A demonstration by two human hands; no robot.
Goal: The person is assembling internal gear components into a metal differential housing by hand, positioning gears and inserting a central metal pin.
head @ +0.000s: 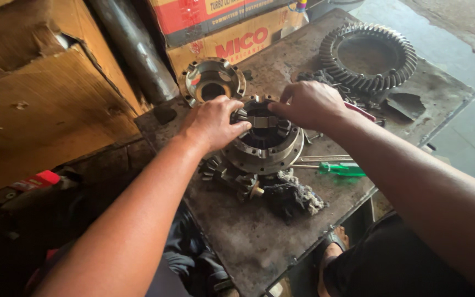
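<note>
My left hand (213, 122) and right hand (308, 103) grip the cross shaft (260, 121) in the differential case (265, 144), mid greasy metal surface (248, 236); ring gear (368, 56) at far corner.

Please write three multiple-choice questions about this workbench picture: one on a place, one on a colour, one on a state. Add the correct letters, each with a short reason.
1. Where is the large ring gear?
A. far right corner of the metal table
B. on the floor
C. in a box

2. What colour is the screwdriver handle?
A. yellow
B. green
C. blue

3. What are the left hand and right hand doing?
A. resting apart
B. both gripping the cross piece in the round gear housing
C. holding a rag

Answers: 1 A, it lies flat there; 2 B, clearly green; 3 B, fingers meet over it.
</note>
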